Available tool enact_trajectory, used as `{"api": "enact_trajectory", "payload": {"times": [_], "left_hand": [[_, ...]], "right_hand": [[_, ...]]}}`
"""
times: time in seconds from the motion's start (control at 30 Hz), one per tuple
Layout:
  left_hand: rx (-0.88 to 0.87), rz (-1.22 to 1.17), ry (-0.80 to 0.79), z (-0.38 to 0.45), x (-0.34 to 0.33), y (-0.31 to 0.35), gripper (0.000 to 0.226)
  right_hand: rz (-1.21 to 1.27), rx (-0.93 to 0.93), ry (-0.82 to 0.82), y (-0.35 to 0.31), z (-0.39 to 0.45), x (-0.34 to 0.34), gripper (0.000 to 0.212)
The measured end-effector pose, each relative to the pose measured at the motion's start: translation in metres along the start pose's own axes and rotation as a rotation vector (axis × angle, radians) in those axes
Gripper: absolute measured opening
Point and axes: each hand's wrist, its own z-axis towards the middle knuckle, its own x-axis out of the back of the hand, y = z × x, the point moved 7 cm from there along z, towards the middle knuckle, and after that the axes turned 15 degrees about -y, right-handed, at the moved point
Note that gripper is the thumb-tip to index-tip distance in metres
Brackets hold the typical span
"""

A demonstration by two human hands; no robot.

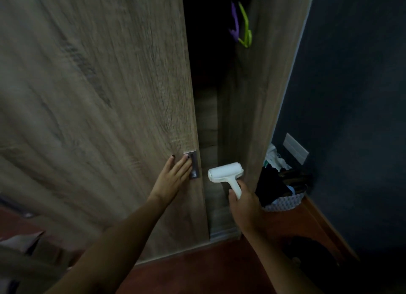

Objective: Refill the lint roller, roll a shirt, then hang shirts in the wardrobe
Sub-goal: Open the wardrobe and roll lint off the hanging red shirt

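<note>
The tall wood-grain sliding wardrobe door (98, 95) stands part open, its long edge upright. The left hand (173, 175), nearer, presses straight fingers at the recessed metal pull (193, 166); the right hand (243, 205) grips the white lint roller (226, 175) before the gap.

Bare forearms, no sleeves; dark-painted fingernails (173, 156)

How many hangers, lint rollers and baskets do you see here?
Hangers: 2, one purple hanger and one green hanger, inside the wardrobe
Lint roller: 1, held by the right hand
Basket: 1
Total: 4
</note>
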Motion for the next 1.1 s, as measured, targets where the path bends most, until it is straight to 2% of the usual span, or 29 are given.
{"api": "enact_trajectory", "payload": {"times": [0.1,0.2,0.3,0.37,0.5,0.77,1.1], "left_hand": [[-0.014,0.003,0.094,-0.024,-0.011,-0.023,0.062],[-0.047,0.023,0.186,-0.04,-0.013,-0.047,0.041],[-0.05,0.08,0.303,-0.059,-0.012,-0.078,0.032],[-0.023,0.092,0.353,-0.069,-0.015,-0.106,0.035],[-0.005,0.136,0.295,-0.092,-0.035,-0.15,0.05],[0.066,0.022,0.302,-0.136,-0.07,-0.185,0.058],[0.133,-0.009,0.291,-0.172,-0.107,-0.219,0.049]], "right_hand": [[0.023,-0.025,-0.05,-0.017,-0.003,-0.027,0.034],[-0.003,-0.025,-0.082,-0.034,-0.009,-0.05,0.012],[-0.047,0.003,-0.123,-0.055,-0.016,-0.07,0.01],[-0.058,0.0,-0.159,-0.067,-0.018,-0.084,0.007],[-0.029,0.045,-0.207,-0.094,-0.016,-0.108,0.006],[-0.05,0.13,-0.254,-0.146,-0.011,-0.142,0.004],[-0.108,0.162,-0.236,-0.162,-0.025,-0.162,0.003]]}}
